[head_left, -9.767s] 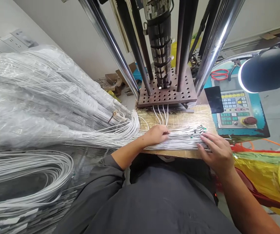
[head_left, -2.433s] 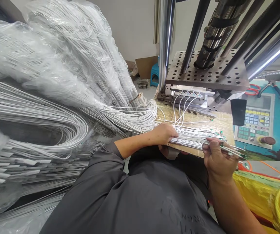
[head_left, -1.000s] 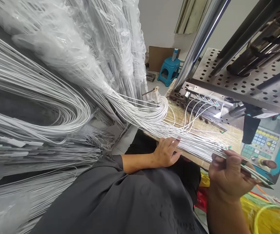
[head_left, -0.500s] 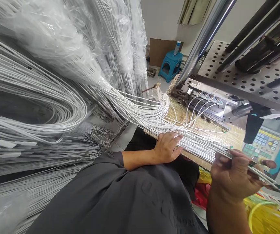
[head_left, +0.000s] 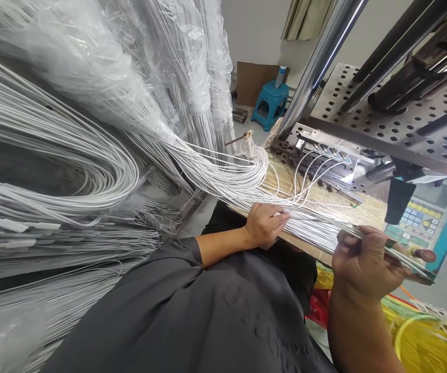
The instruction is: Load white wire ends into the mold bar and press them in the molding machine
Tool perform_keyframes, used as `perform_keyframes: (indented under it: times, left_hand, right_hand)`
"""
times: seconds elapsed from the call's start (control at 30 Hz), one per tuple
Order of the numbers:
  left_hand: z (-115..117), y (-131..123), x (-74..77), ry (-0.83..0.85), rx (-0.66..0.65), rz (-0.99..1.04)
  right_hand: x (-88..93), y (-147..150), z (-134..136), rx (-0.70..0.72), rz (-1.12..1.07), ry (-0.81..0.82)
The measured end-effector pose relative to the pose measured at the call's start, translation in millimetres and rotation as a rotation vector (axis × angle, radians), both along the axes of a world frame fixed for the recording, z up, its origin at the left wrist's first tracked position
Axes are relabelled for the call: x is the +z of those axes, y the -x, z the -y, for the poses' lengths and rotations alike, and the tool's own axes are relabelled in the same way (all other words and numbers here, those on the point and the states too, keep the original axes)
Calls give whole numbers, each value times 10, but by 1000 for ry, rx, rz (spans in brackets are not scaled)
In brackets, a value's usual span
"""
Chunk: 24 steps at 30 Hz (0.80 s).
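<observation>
A long bundle of white cables [head_left: 242,184] runs across the front of the work table. My left hand [head_left: 264,226] rests at the bundle's near edge, thumb and fingers pinched on cables there. Farther right, my right hand [head_left: 367,264] is closed round a few cable ends [head_left: 412,264], which stick out past the fingers and carry dark green tips. Behind the hands, several single cables [head_left: 305,178] curve up into a metal mold [head_left: 326,153] under the press. Which strands each hand grips is partly hidden by the fingers.
Plastic-wrapped cable bundles [head_left: 91,77] hang at the left. A press plate with holes [head_left: 387,119] and a steel column [head_left: 320,67] stand over the table. To the right is a control panel [head_left: 428,215]. A blue stool [head_left: 270,101] stands behind; yellow plastic bags [head_left: 421,331] lie lower right.
My left fingers have drawn closer together on the cables. My right hand, with the cable ends, has shifted slightly up and to the left. The view has moved a little.
</observation>
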<state>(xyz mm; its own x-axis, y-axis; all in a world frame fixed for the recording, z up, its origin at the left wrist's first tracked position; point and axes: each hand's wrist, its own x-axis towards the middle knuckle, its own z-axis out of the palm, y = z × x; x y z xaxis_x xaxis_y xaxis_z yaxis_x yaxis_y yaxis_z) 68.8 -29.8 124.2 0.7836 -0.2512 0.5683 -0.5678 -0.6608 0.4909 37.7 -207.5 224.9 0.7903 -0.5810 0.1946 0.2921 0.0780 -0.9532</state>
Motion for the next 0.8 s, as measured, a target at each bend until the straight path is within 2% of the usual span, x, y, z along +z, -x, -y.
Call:
perform_keyframes:
  times: [0.17, 0.37, 0.47, 0.6, 0.8]
  left_hand:
    - [-80, -20, 12, 37, -92, 44]
    - [-201, 91, -42, 120, -318, 41]
    - [-228, 106, -14, 6, -418, 20]
    - [-219, 84, 120, -243, -484, 19]
    - [63, -16, 343, -393, -470, 48]
  right_hand:
    - [-2, -51, 95, -9, -11, 3]
    - [-40, -253, 303, -1, -76, -51]
    - [-53, -396, 413, 46, -118, -85]
    - [-30, -594, 540, 152, -176, -105]
    - [64, -896, 643, 304, -215, -1]
